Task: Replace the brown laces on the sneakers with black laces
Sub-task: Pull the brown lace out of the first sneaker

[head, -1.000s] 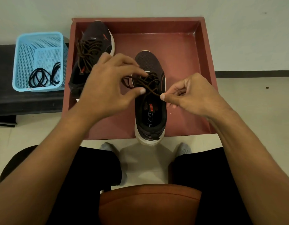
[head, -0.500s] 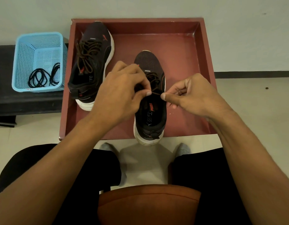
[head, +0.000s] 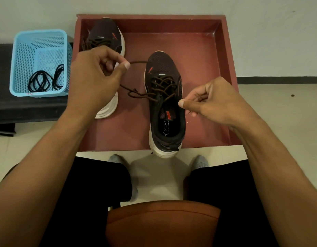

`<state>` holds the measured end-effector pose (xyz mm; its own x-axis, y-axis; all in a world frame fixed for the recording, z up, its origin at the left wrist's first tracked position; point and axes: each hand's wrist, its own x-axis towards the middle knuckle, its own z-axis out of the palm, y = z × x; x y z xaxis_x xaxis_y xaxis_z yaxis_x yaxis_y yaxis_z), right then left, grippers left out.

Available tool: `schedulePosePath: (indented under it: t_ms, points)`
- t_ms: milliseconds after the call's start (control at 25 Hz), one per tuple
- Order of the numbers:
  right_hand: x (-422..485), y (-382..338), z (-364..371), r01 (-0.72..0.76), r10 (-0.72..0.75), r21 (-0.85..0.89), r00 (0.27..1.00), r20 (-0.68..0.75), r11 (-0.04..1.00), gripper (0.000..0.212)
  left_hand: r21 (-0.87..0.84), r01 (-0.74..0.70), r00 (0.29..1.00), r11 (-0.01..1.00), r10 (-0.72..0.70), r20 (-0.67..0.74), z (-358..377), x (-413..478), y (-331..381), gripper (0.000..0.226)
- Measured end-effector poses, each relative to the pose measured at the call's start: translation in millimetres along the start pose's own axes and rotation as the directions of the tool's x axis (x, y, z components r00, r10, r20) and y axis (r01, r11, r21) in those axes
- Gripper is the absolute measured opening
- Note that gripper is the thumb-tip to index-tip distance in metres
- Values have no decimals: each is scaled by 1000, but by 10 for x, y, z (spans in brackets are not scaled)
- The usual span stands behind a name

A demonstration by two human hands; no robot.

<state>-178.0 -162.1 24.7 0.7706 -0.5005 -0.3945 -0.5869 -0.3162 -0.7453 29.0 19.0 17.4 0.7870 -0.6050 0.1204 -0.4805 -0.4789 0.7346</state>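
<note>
Two dark sneakers with brown laces stand in a red tray (head: 198, 50). The near sneaker (head: 165, 111) sits mid-tray, heel over the front edge. My left hand (head: 95, 81) pinches one end of its brown lace (head: 141, 94), drawn out to the left, and a loop of lace trails beside the shoe. My right hand (head: 213, 102) pinches the lace at the right side of the shoe's top eyelets. The far sneaker (head: 104, 36) lies at the back left, partly hidden behind my left hand. Black laces (head: 45, 81) lie coiled in a blue basket (head: 20, 50).
The blue basket rests on a black bench (head: 4, 106) left of the tray. A white wall rises behind. My knees and an orange-brown seat edge (head: 163, 223) fill the foreground, with socked feet (head: 116, 160) on the pale floor.
My left hand has moved up and to the left, pulling the brown lace end out of the knot. My right hand has stayed at the shoe's right side.
</note>
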Motion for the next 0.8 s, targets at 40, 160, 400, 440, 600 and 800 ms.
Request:
schedulePosePath:
  t_ms: [40, 160, 400, 440, 600, 800]
  points:
    - [-1, -3, 2, 5, -5, -1, 1000, -1, 1000, 17, -15, 26, 999, 1000, -27, -22, -6, 10, 15, 22]
    - [-10, -17, 10, 19, -20, -19, 1000, -17, 1000, 19, 32, -12, 999, 999, 10, 35, -6, -79, 85, 33]
    - [10, -13, 70, 62, -76, -122, 990, -118, 991, 18, 210, -103, 941, 972, 27, 336, 172, -406, 332, 33]
    - [10, -19, 90, 103, -120, -138, 985, -126, 985, 16, 225, -87, 946, 970, 10, 325, 202, -425, 345, 32]
    - [62, -51, 221, 253, -287, -254, 952, -105, 934, 27, 235, -35, 952, 971, -40, 304, 244, -450, 365, 25]
    - [128, -123, 400, 264, -331, -373, 935, -127, 889, 26, 189, 71, 911, 979, -141, 388, 161, -435, 378, 19]
